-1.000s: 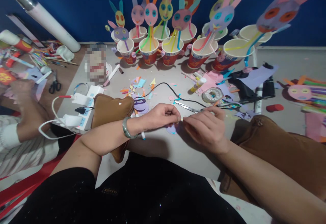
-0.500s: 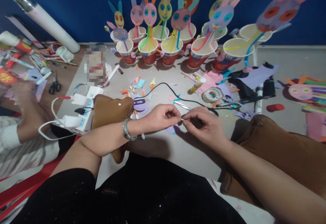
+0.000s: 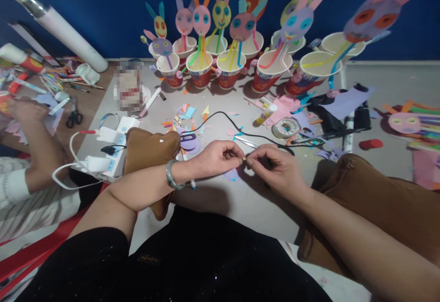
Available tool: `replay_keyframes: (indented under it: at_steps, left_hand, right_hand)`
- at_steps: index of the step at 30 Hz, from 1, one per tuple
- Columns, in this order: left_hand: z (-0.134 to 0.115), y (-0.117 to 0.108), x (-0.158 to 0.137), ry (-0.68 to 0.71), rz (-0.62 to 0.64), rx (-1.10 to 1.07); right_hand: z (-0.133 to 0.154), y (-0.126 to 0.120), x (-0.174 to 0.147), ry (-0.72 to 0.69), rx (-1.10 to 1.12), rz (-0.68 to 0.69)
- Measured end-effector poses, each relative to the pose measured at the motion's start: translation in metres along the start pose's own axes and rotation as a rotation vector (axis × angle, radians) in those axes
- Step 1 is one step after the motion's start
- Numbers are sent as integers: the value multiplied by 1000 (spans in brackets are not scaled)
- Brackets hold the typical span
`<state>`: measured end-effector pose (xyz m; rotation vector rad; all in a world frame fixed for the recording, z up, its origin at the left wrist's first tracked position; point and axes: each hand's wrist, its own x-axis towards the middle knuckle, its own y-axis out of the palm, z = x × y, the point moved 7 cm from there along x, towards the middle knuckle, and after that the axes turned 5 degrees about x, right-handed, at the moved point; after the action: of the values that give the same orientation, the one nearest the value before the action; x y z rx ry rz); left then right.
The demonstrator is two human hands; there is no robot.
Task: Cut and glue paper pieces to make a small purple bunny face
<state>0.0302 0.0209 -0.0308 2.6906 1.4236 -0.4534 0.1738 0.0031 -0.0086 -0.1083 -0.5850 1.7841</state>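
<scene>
My left hand (image 3: 222, 159), with a bangle on its wrist, pinches a tiny yellow scrap (image 3: 244, 158) that looks like paper. My right hand (image 3: 273, 164) is closed in a pinch just to the right, its fingertips at or very near the scrap; I cannot tell if they grip it too. Under the fingers lies a purple paper oval (image 3: 231, 175) with blue marks. Scissors (image 3: 245, 141) rest just behind my hands, their handles hidden by the right one.
Paper cups (image 3: 229, 70) with rabbit-faced straw figures line the back. Paper scraps (image 3: 187, 114), a glue stick (image 3: 266, 115), a tape roll (image 3: 286, 128) and a black cable (image 3: 220, 112) lie ahead. Brown cushions (image 3: 374, 210), a power strip (image 3: 123, 132) and another person's arm (image 3: 43, 151) flank me.
The yellow scrap shows less between my fingertips, and my hands have barely moved. At the left, the other person's arm has shifted slightly.
</scene>
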Motion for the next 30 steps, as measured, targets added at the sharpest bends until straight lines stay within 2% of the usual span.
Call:
replay_keyframes:
  at_steps: [22, 27, 28, 30]
  left_hand:
    - [4, 0, 2, 35, -8, -5]
    - [4, -5, 4, 55, -19, -17]
    - [3, -6, 5, 65, -27, -18]
    - [2, -10, 6, 88, -47, -16]
  right_hand:
    - [-2, 3, -1, -16, -44, -6]
    - [6, -27, 8, -71, -243, -143]
    - [7, -34, 10, -71, -311, -131]
    - [6, -40, 12, -47, -478, 9]
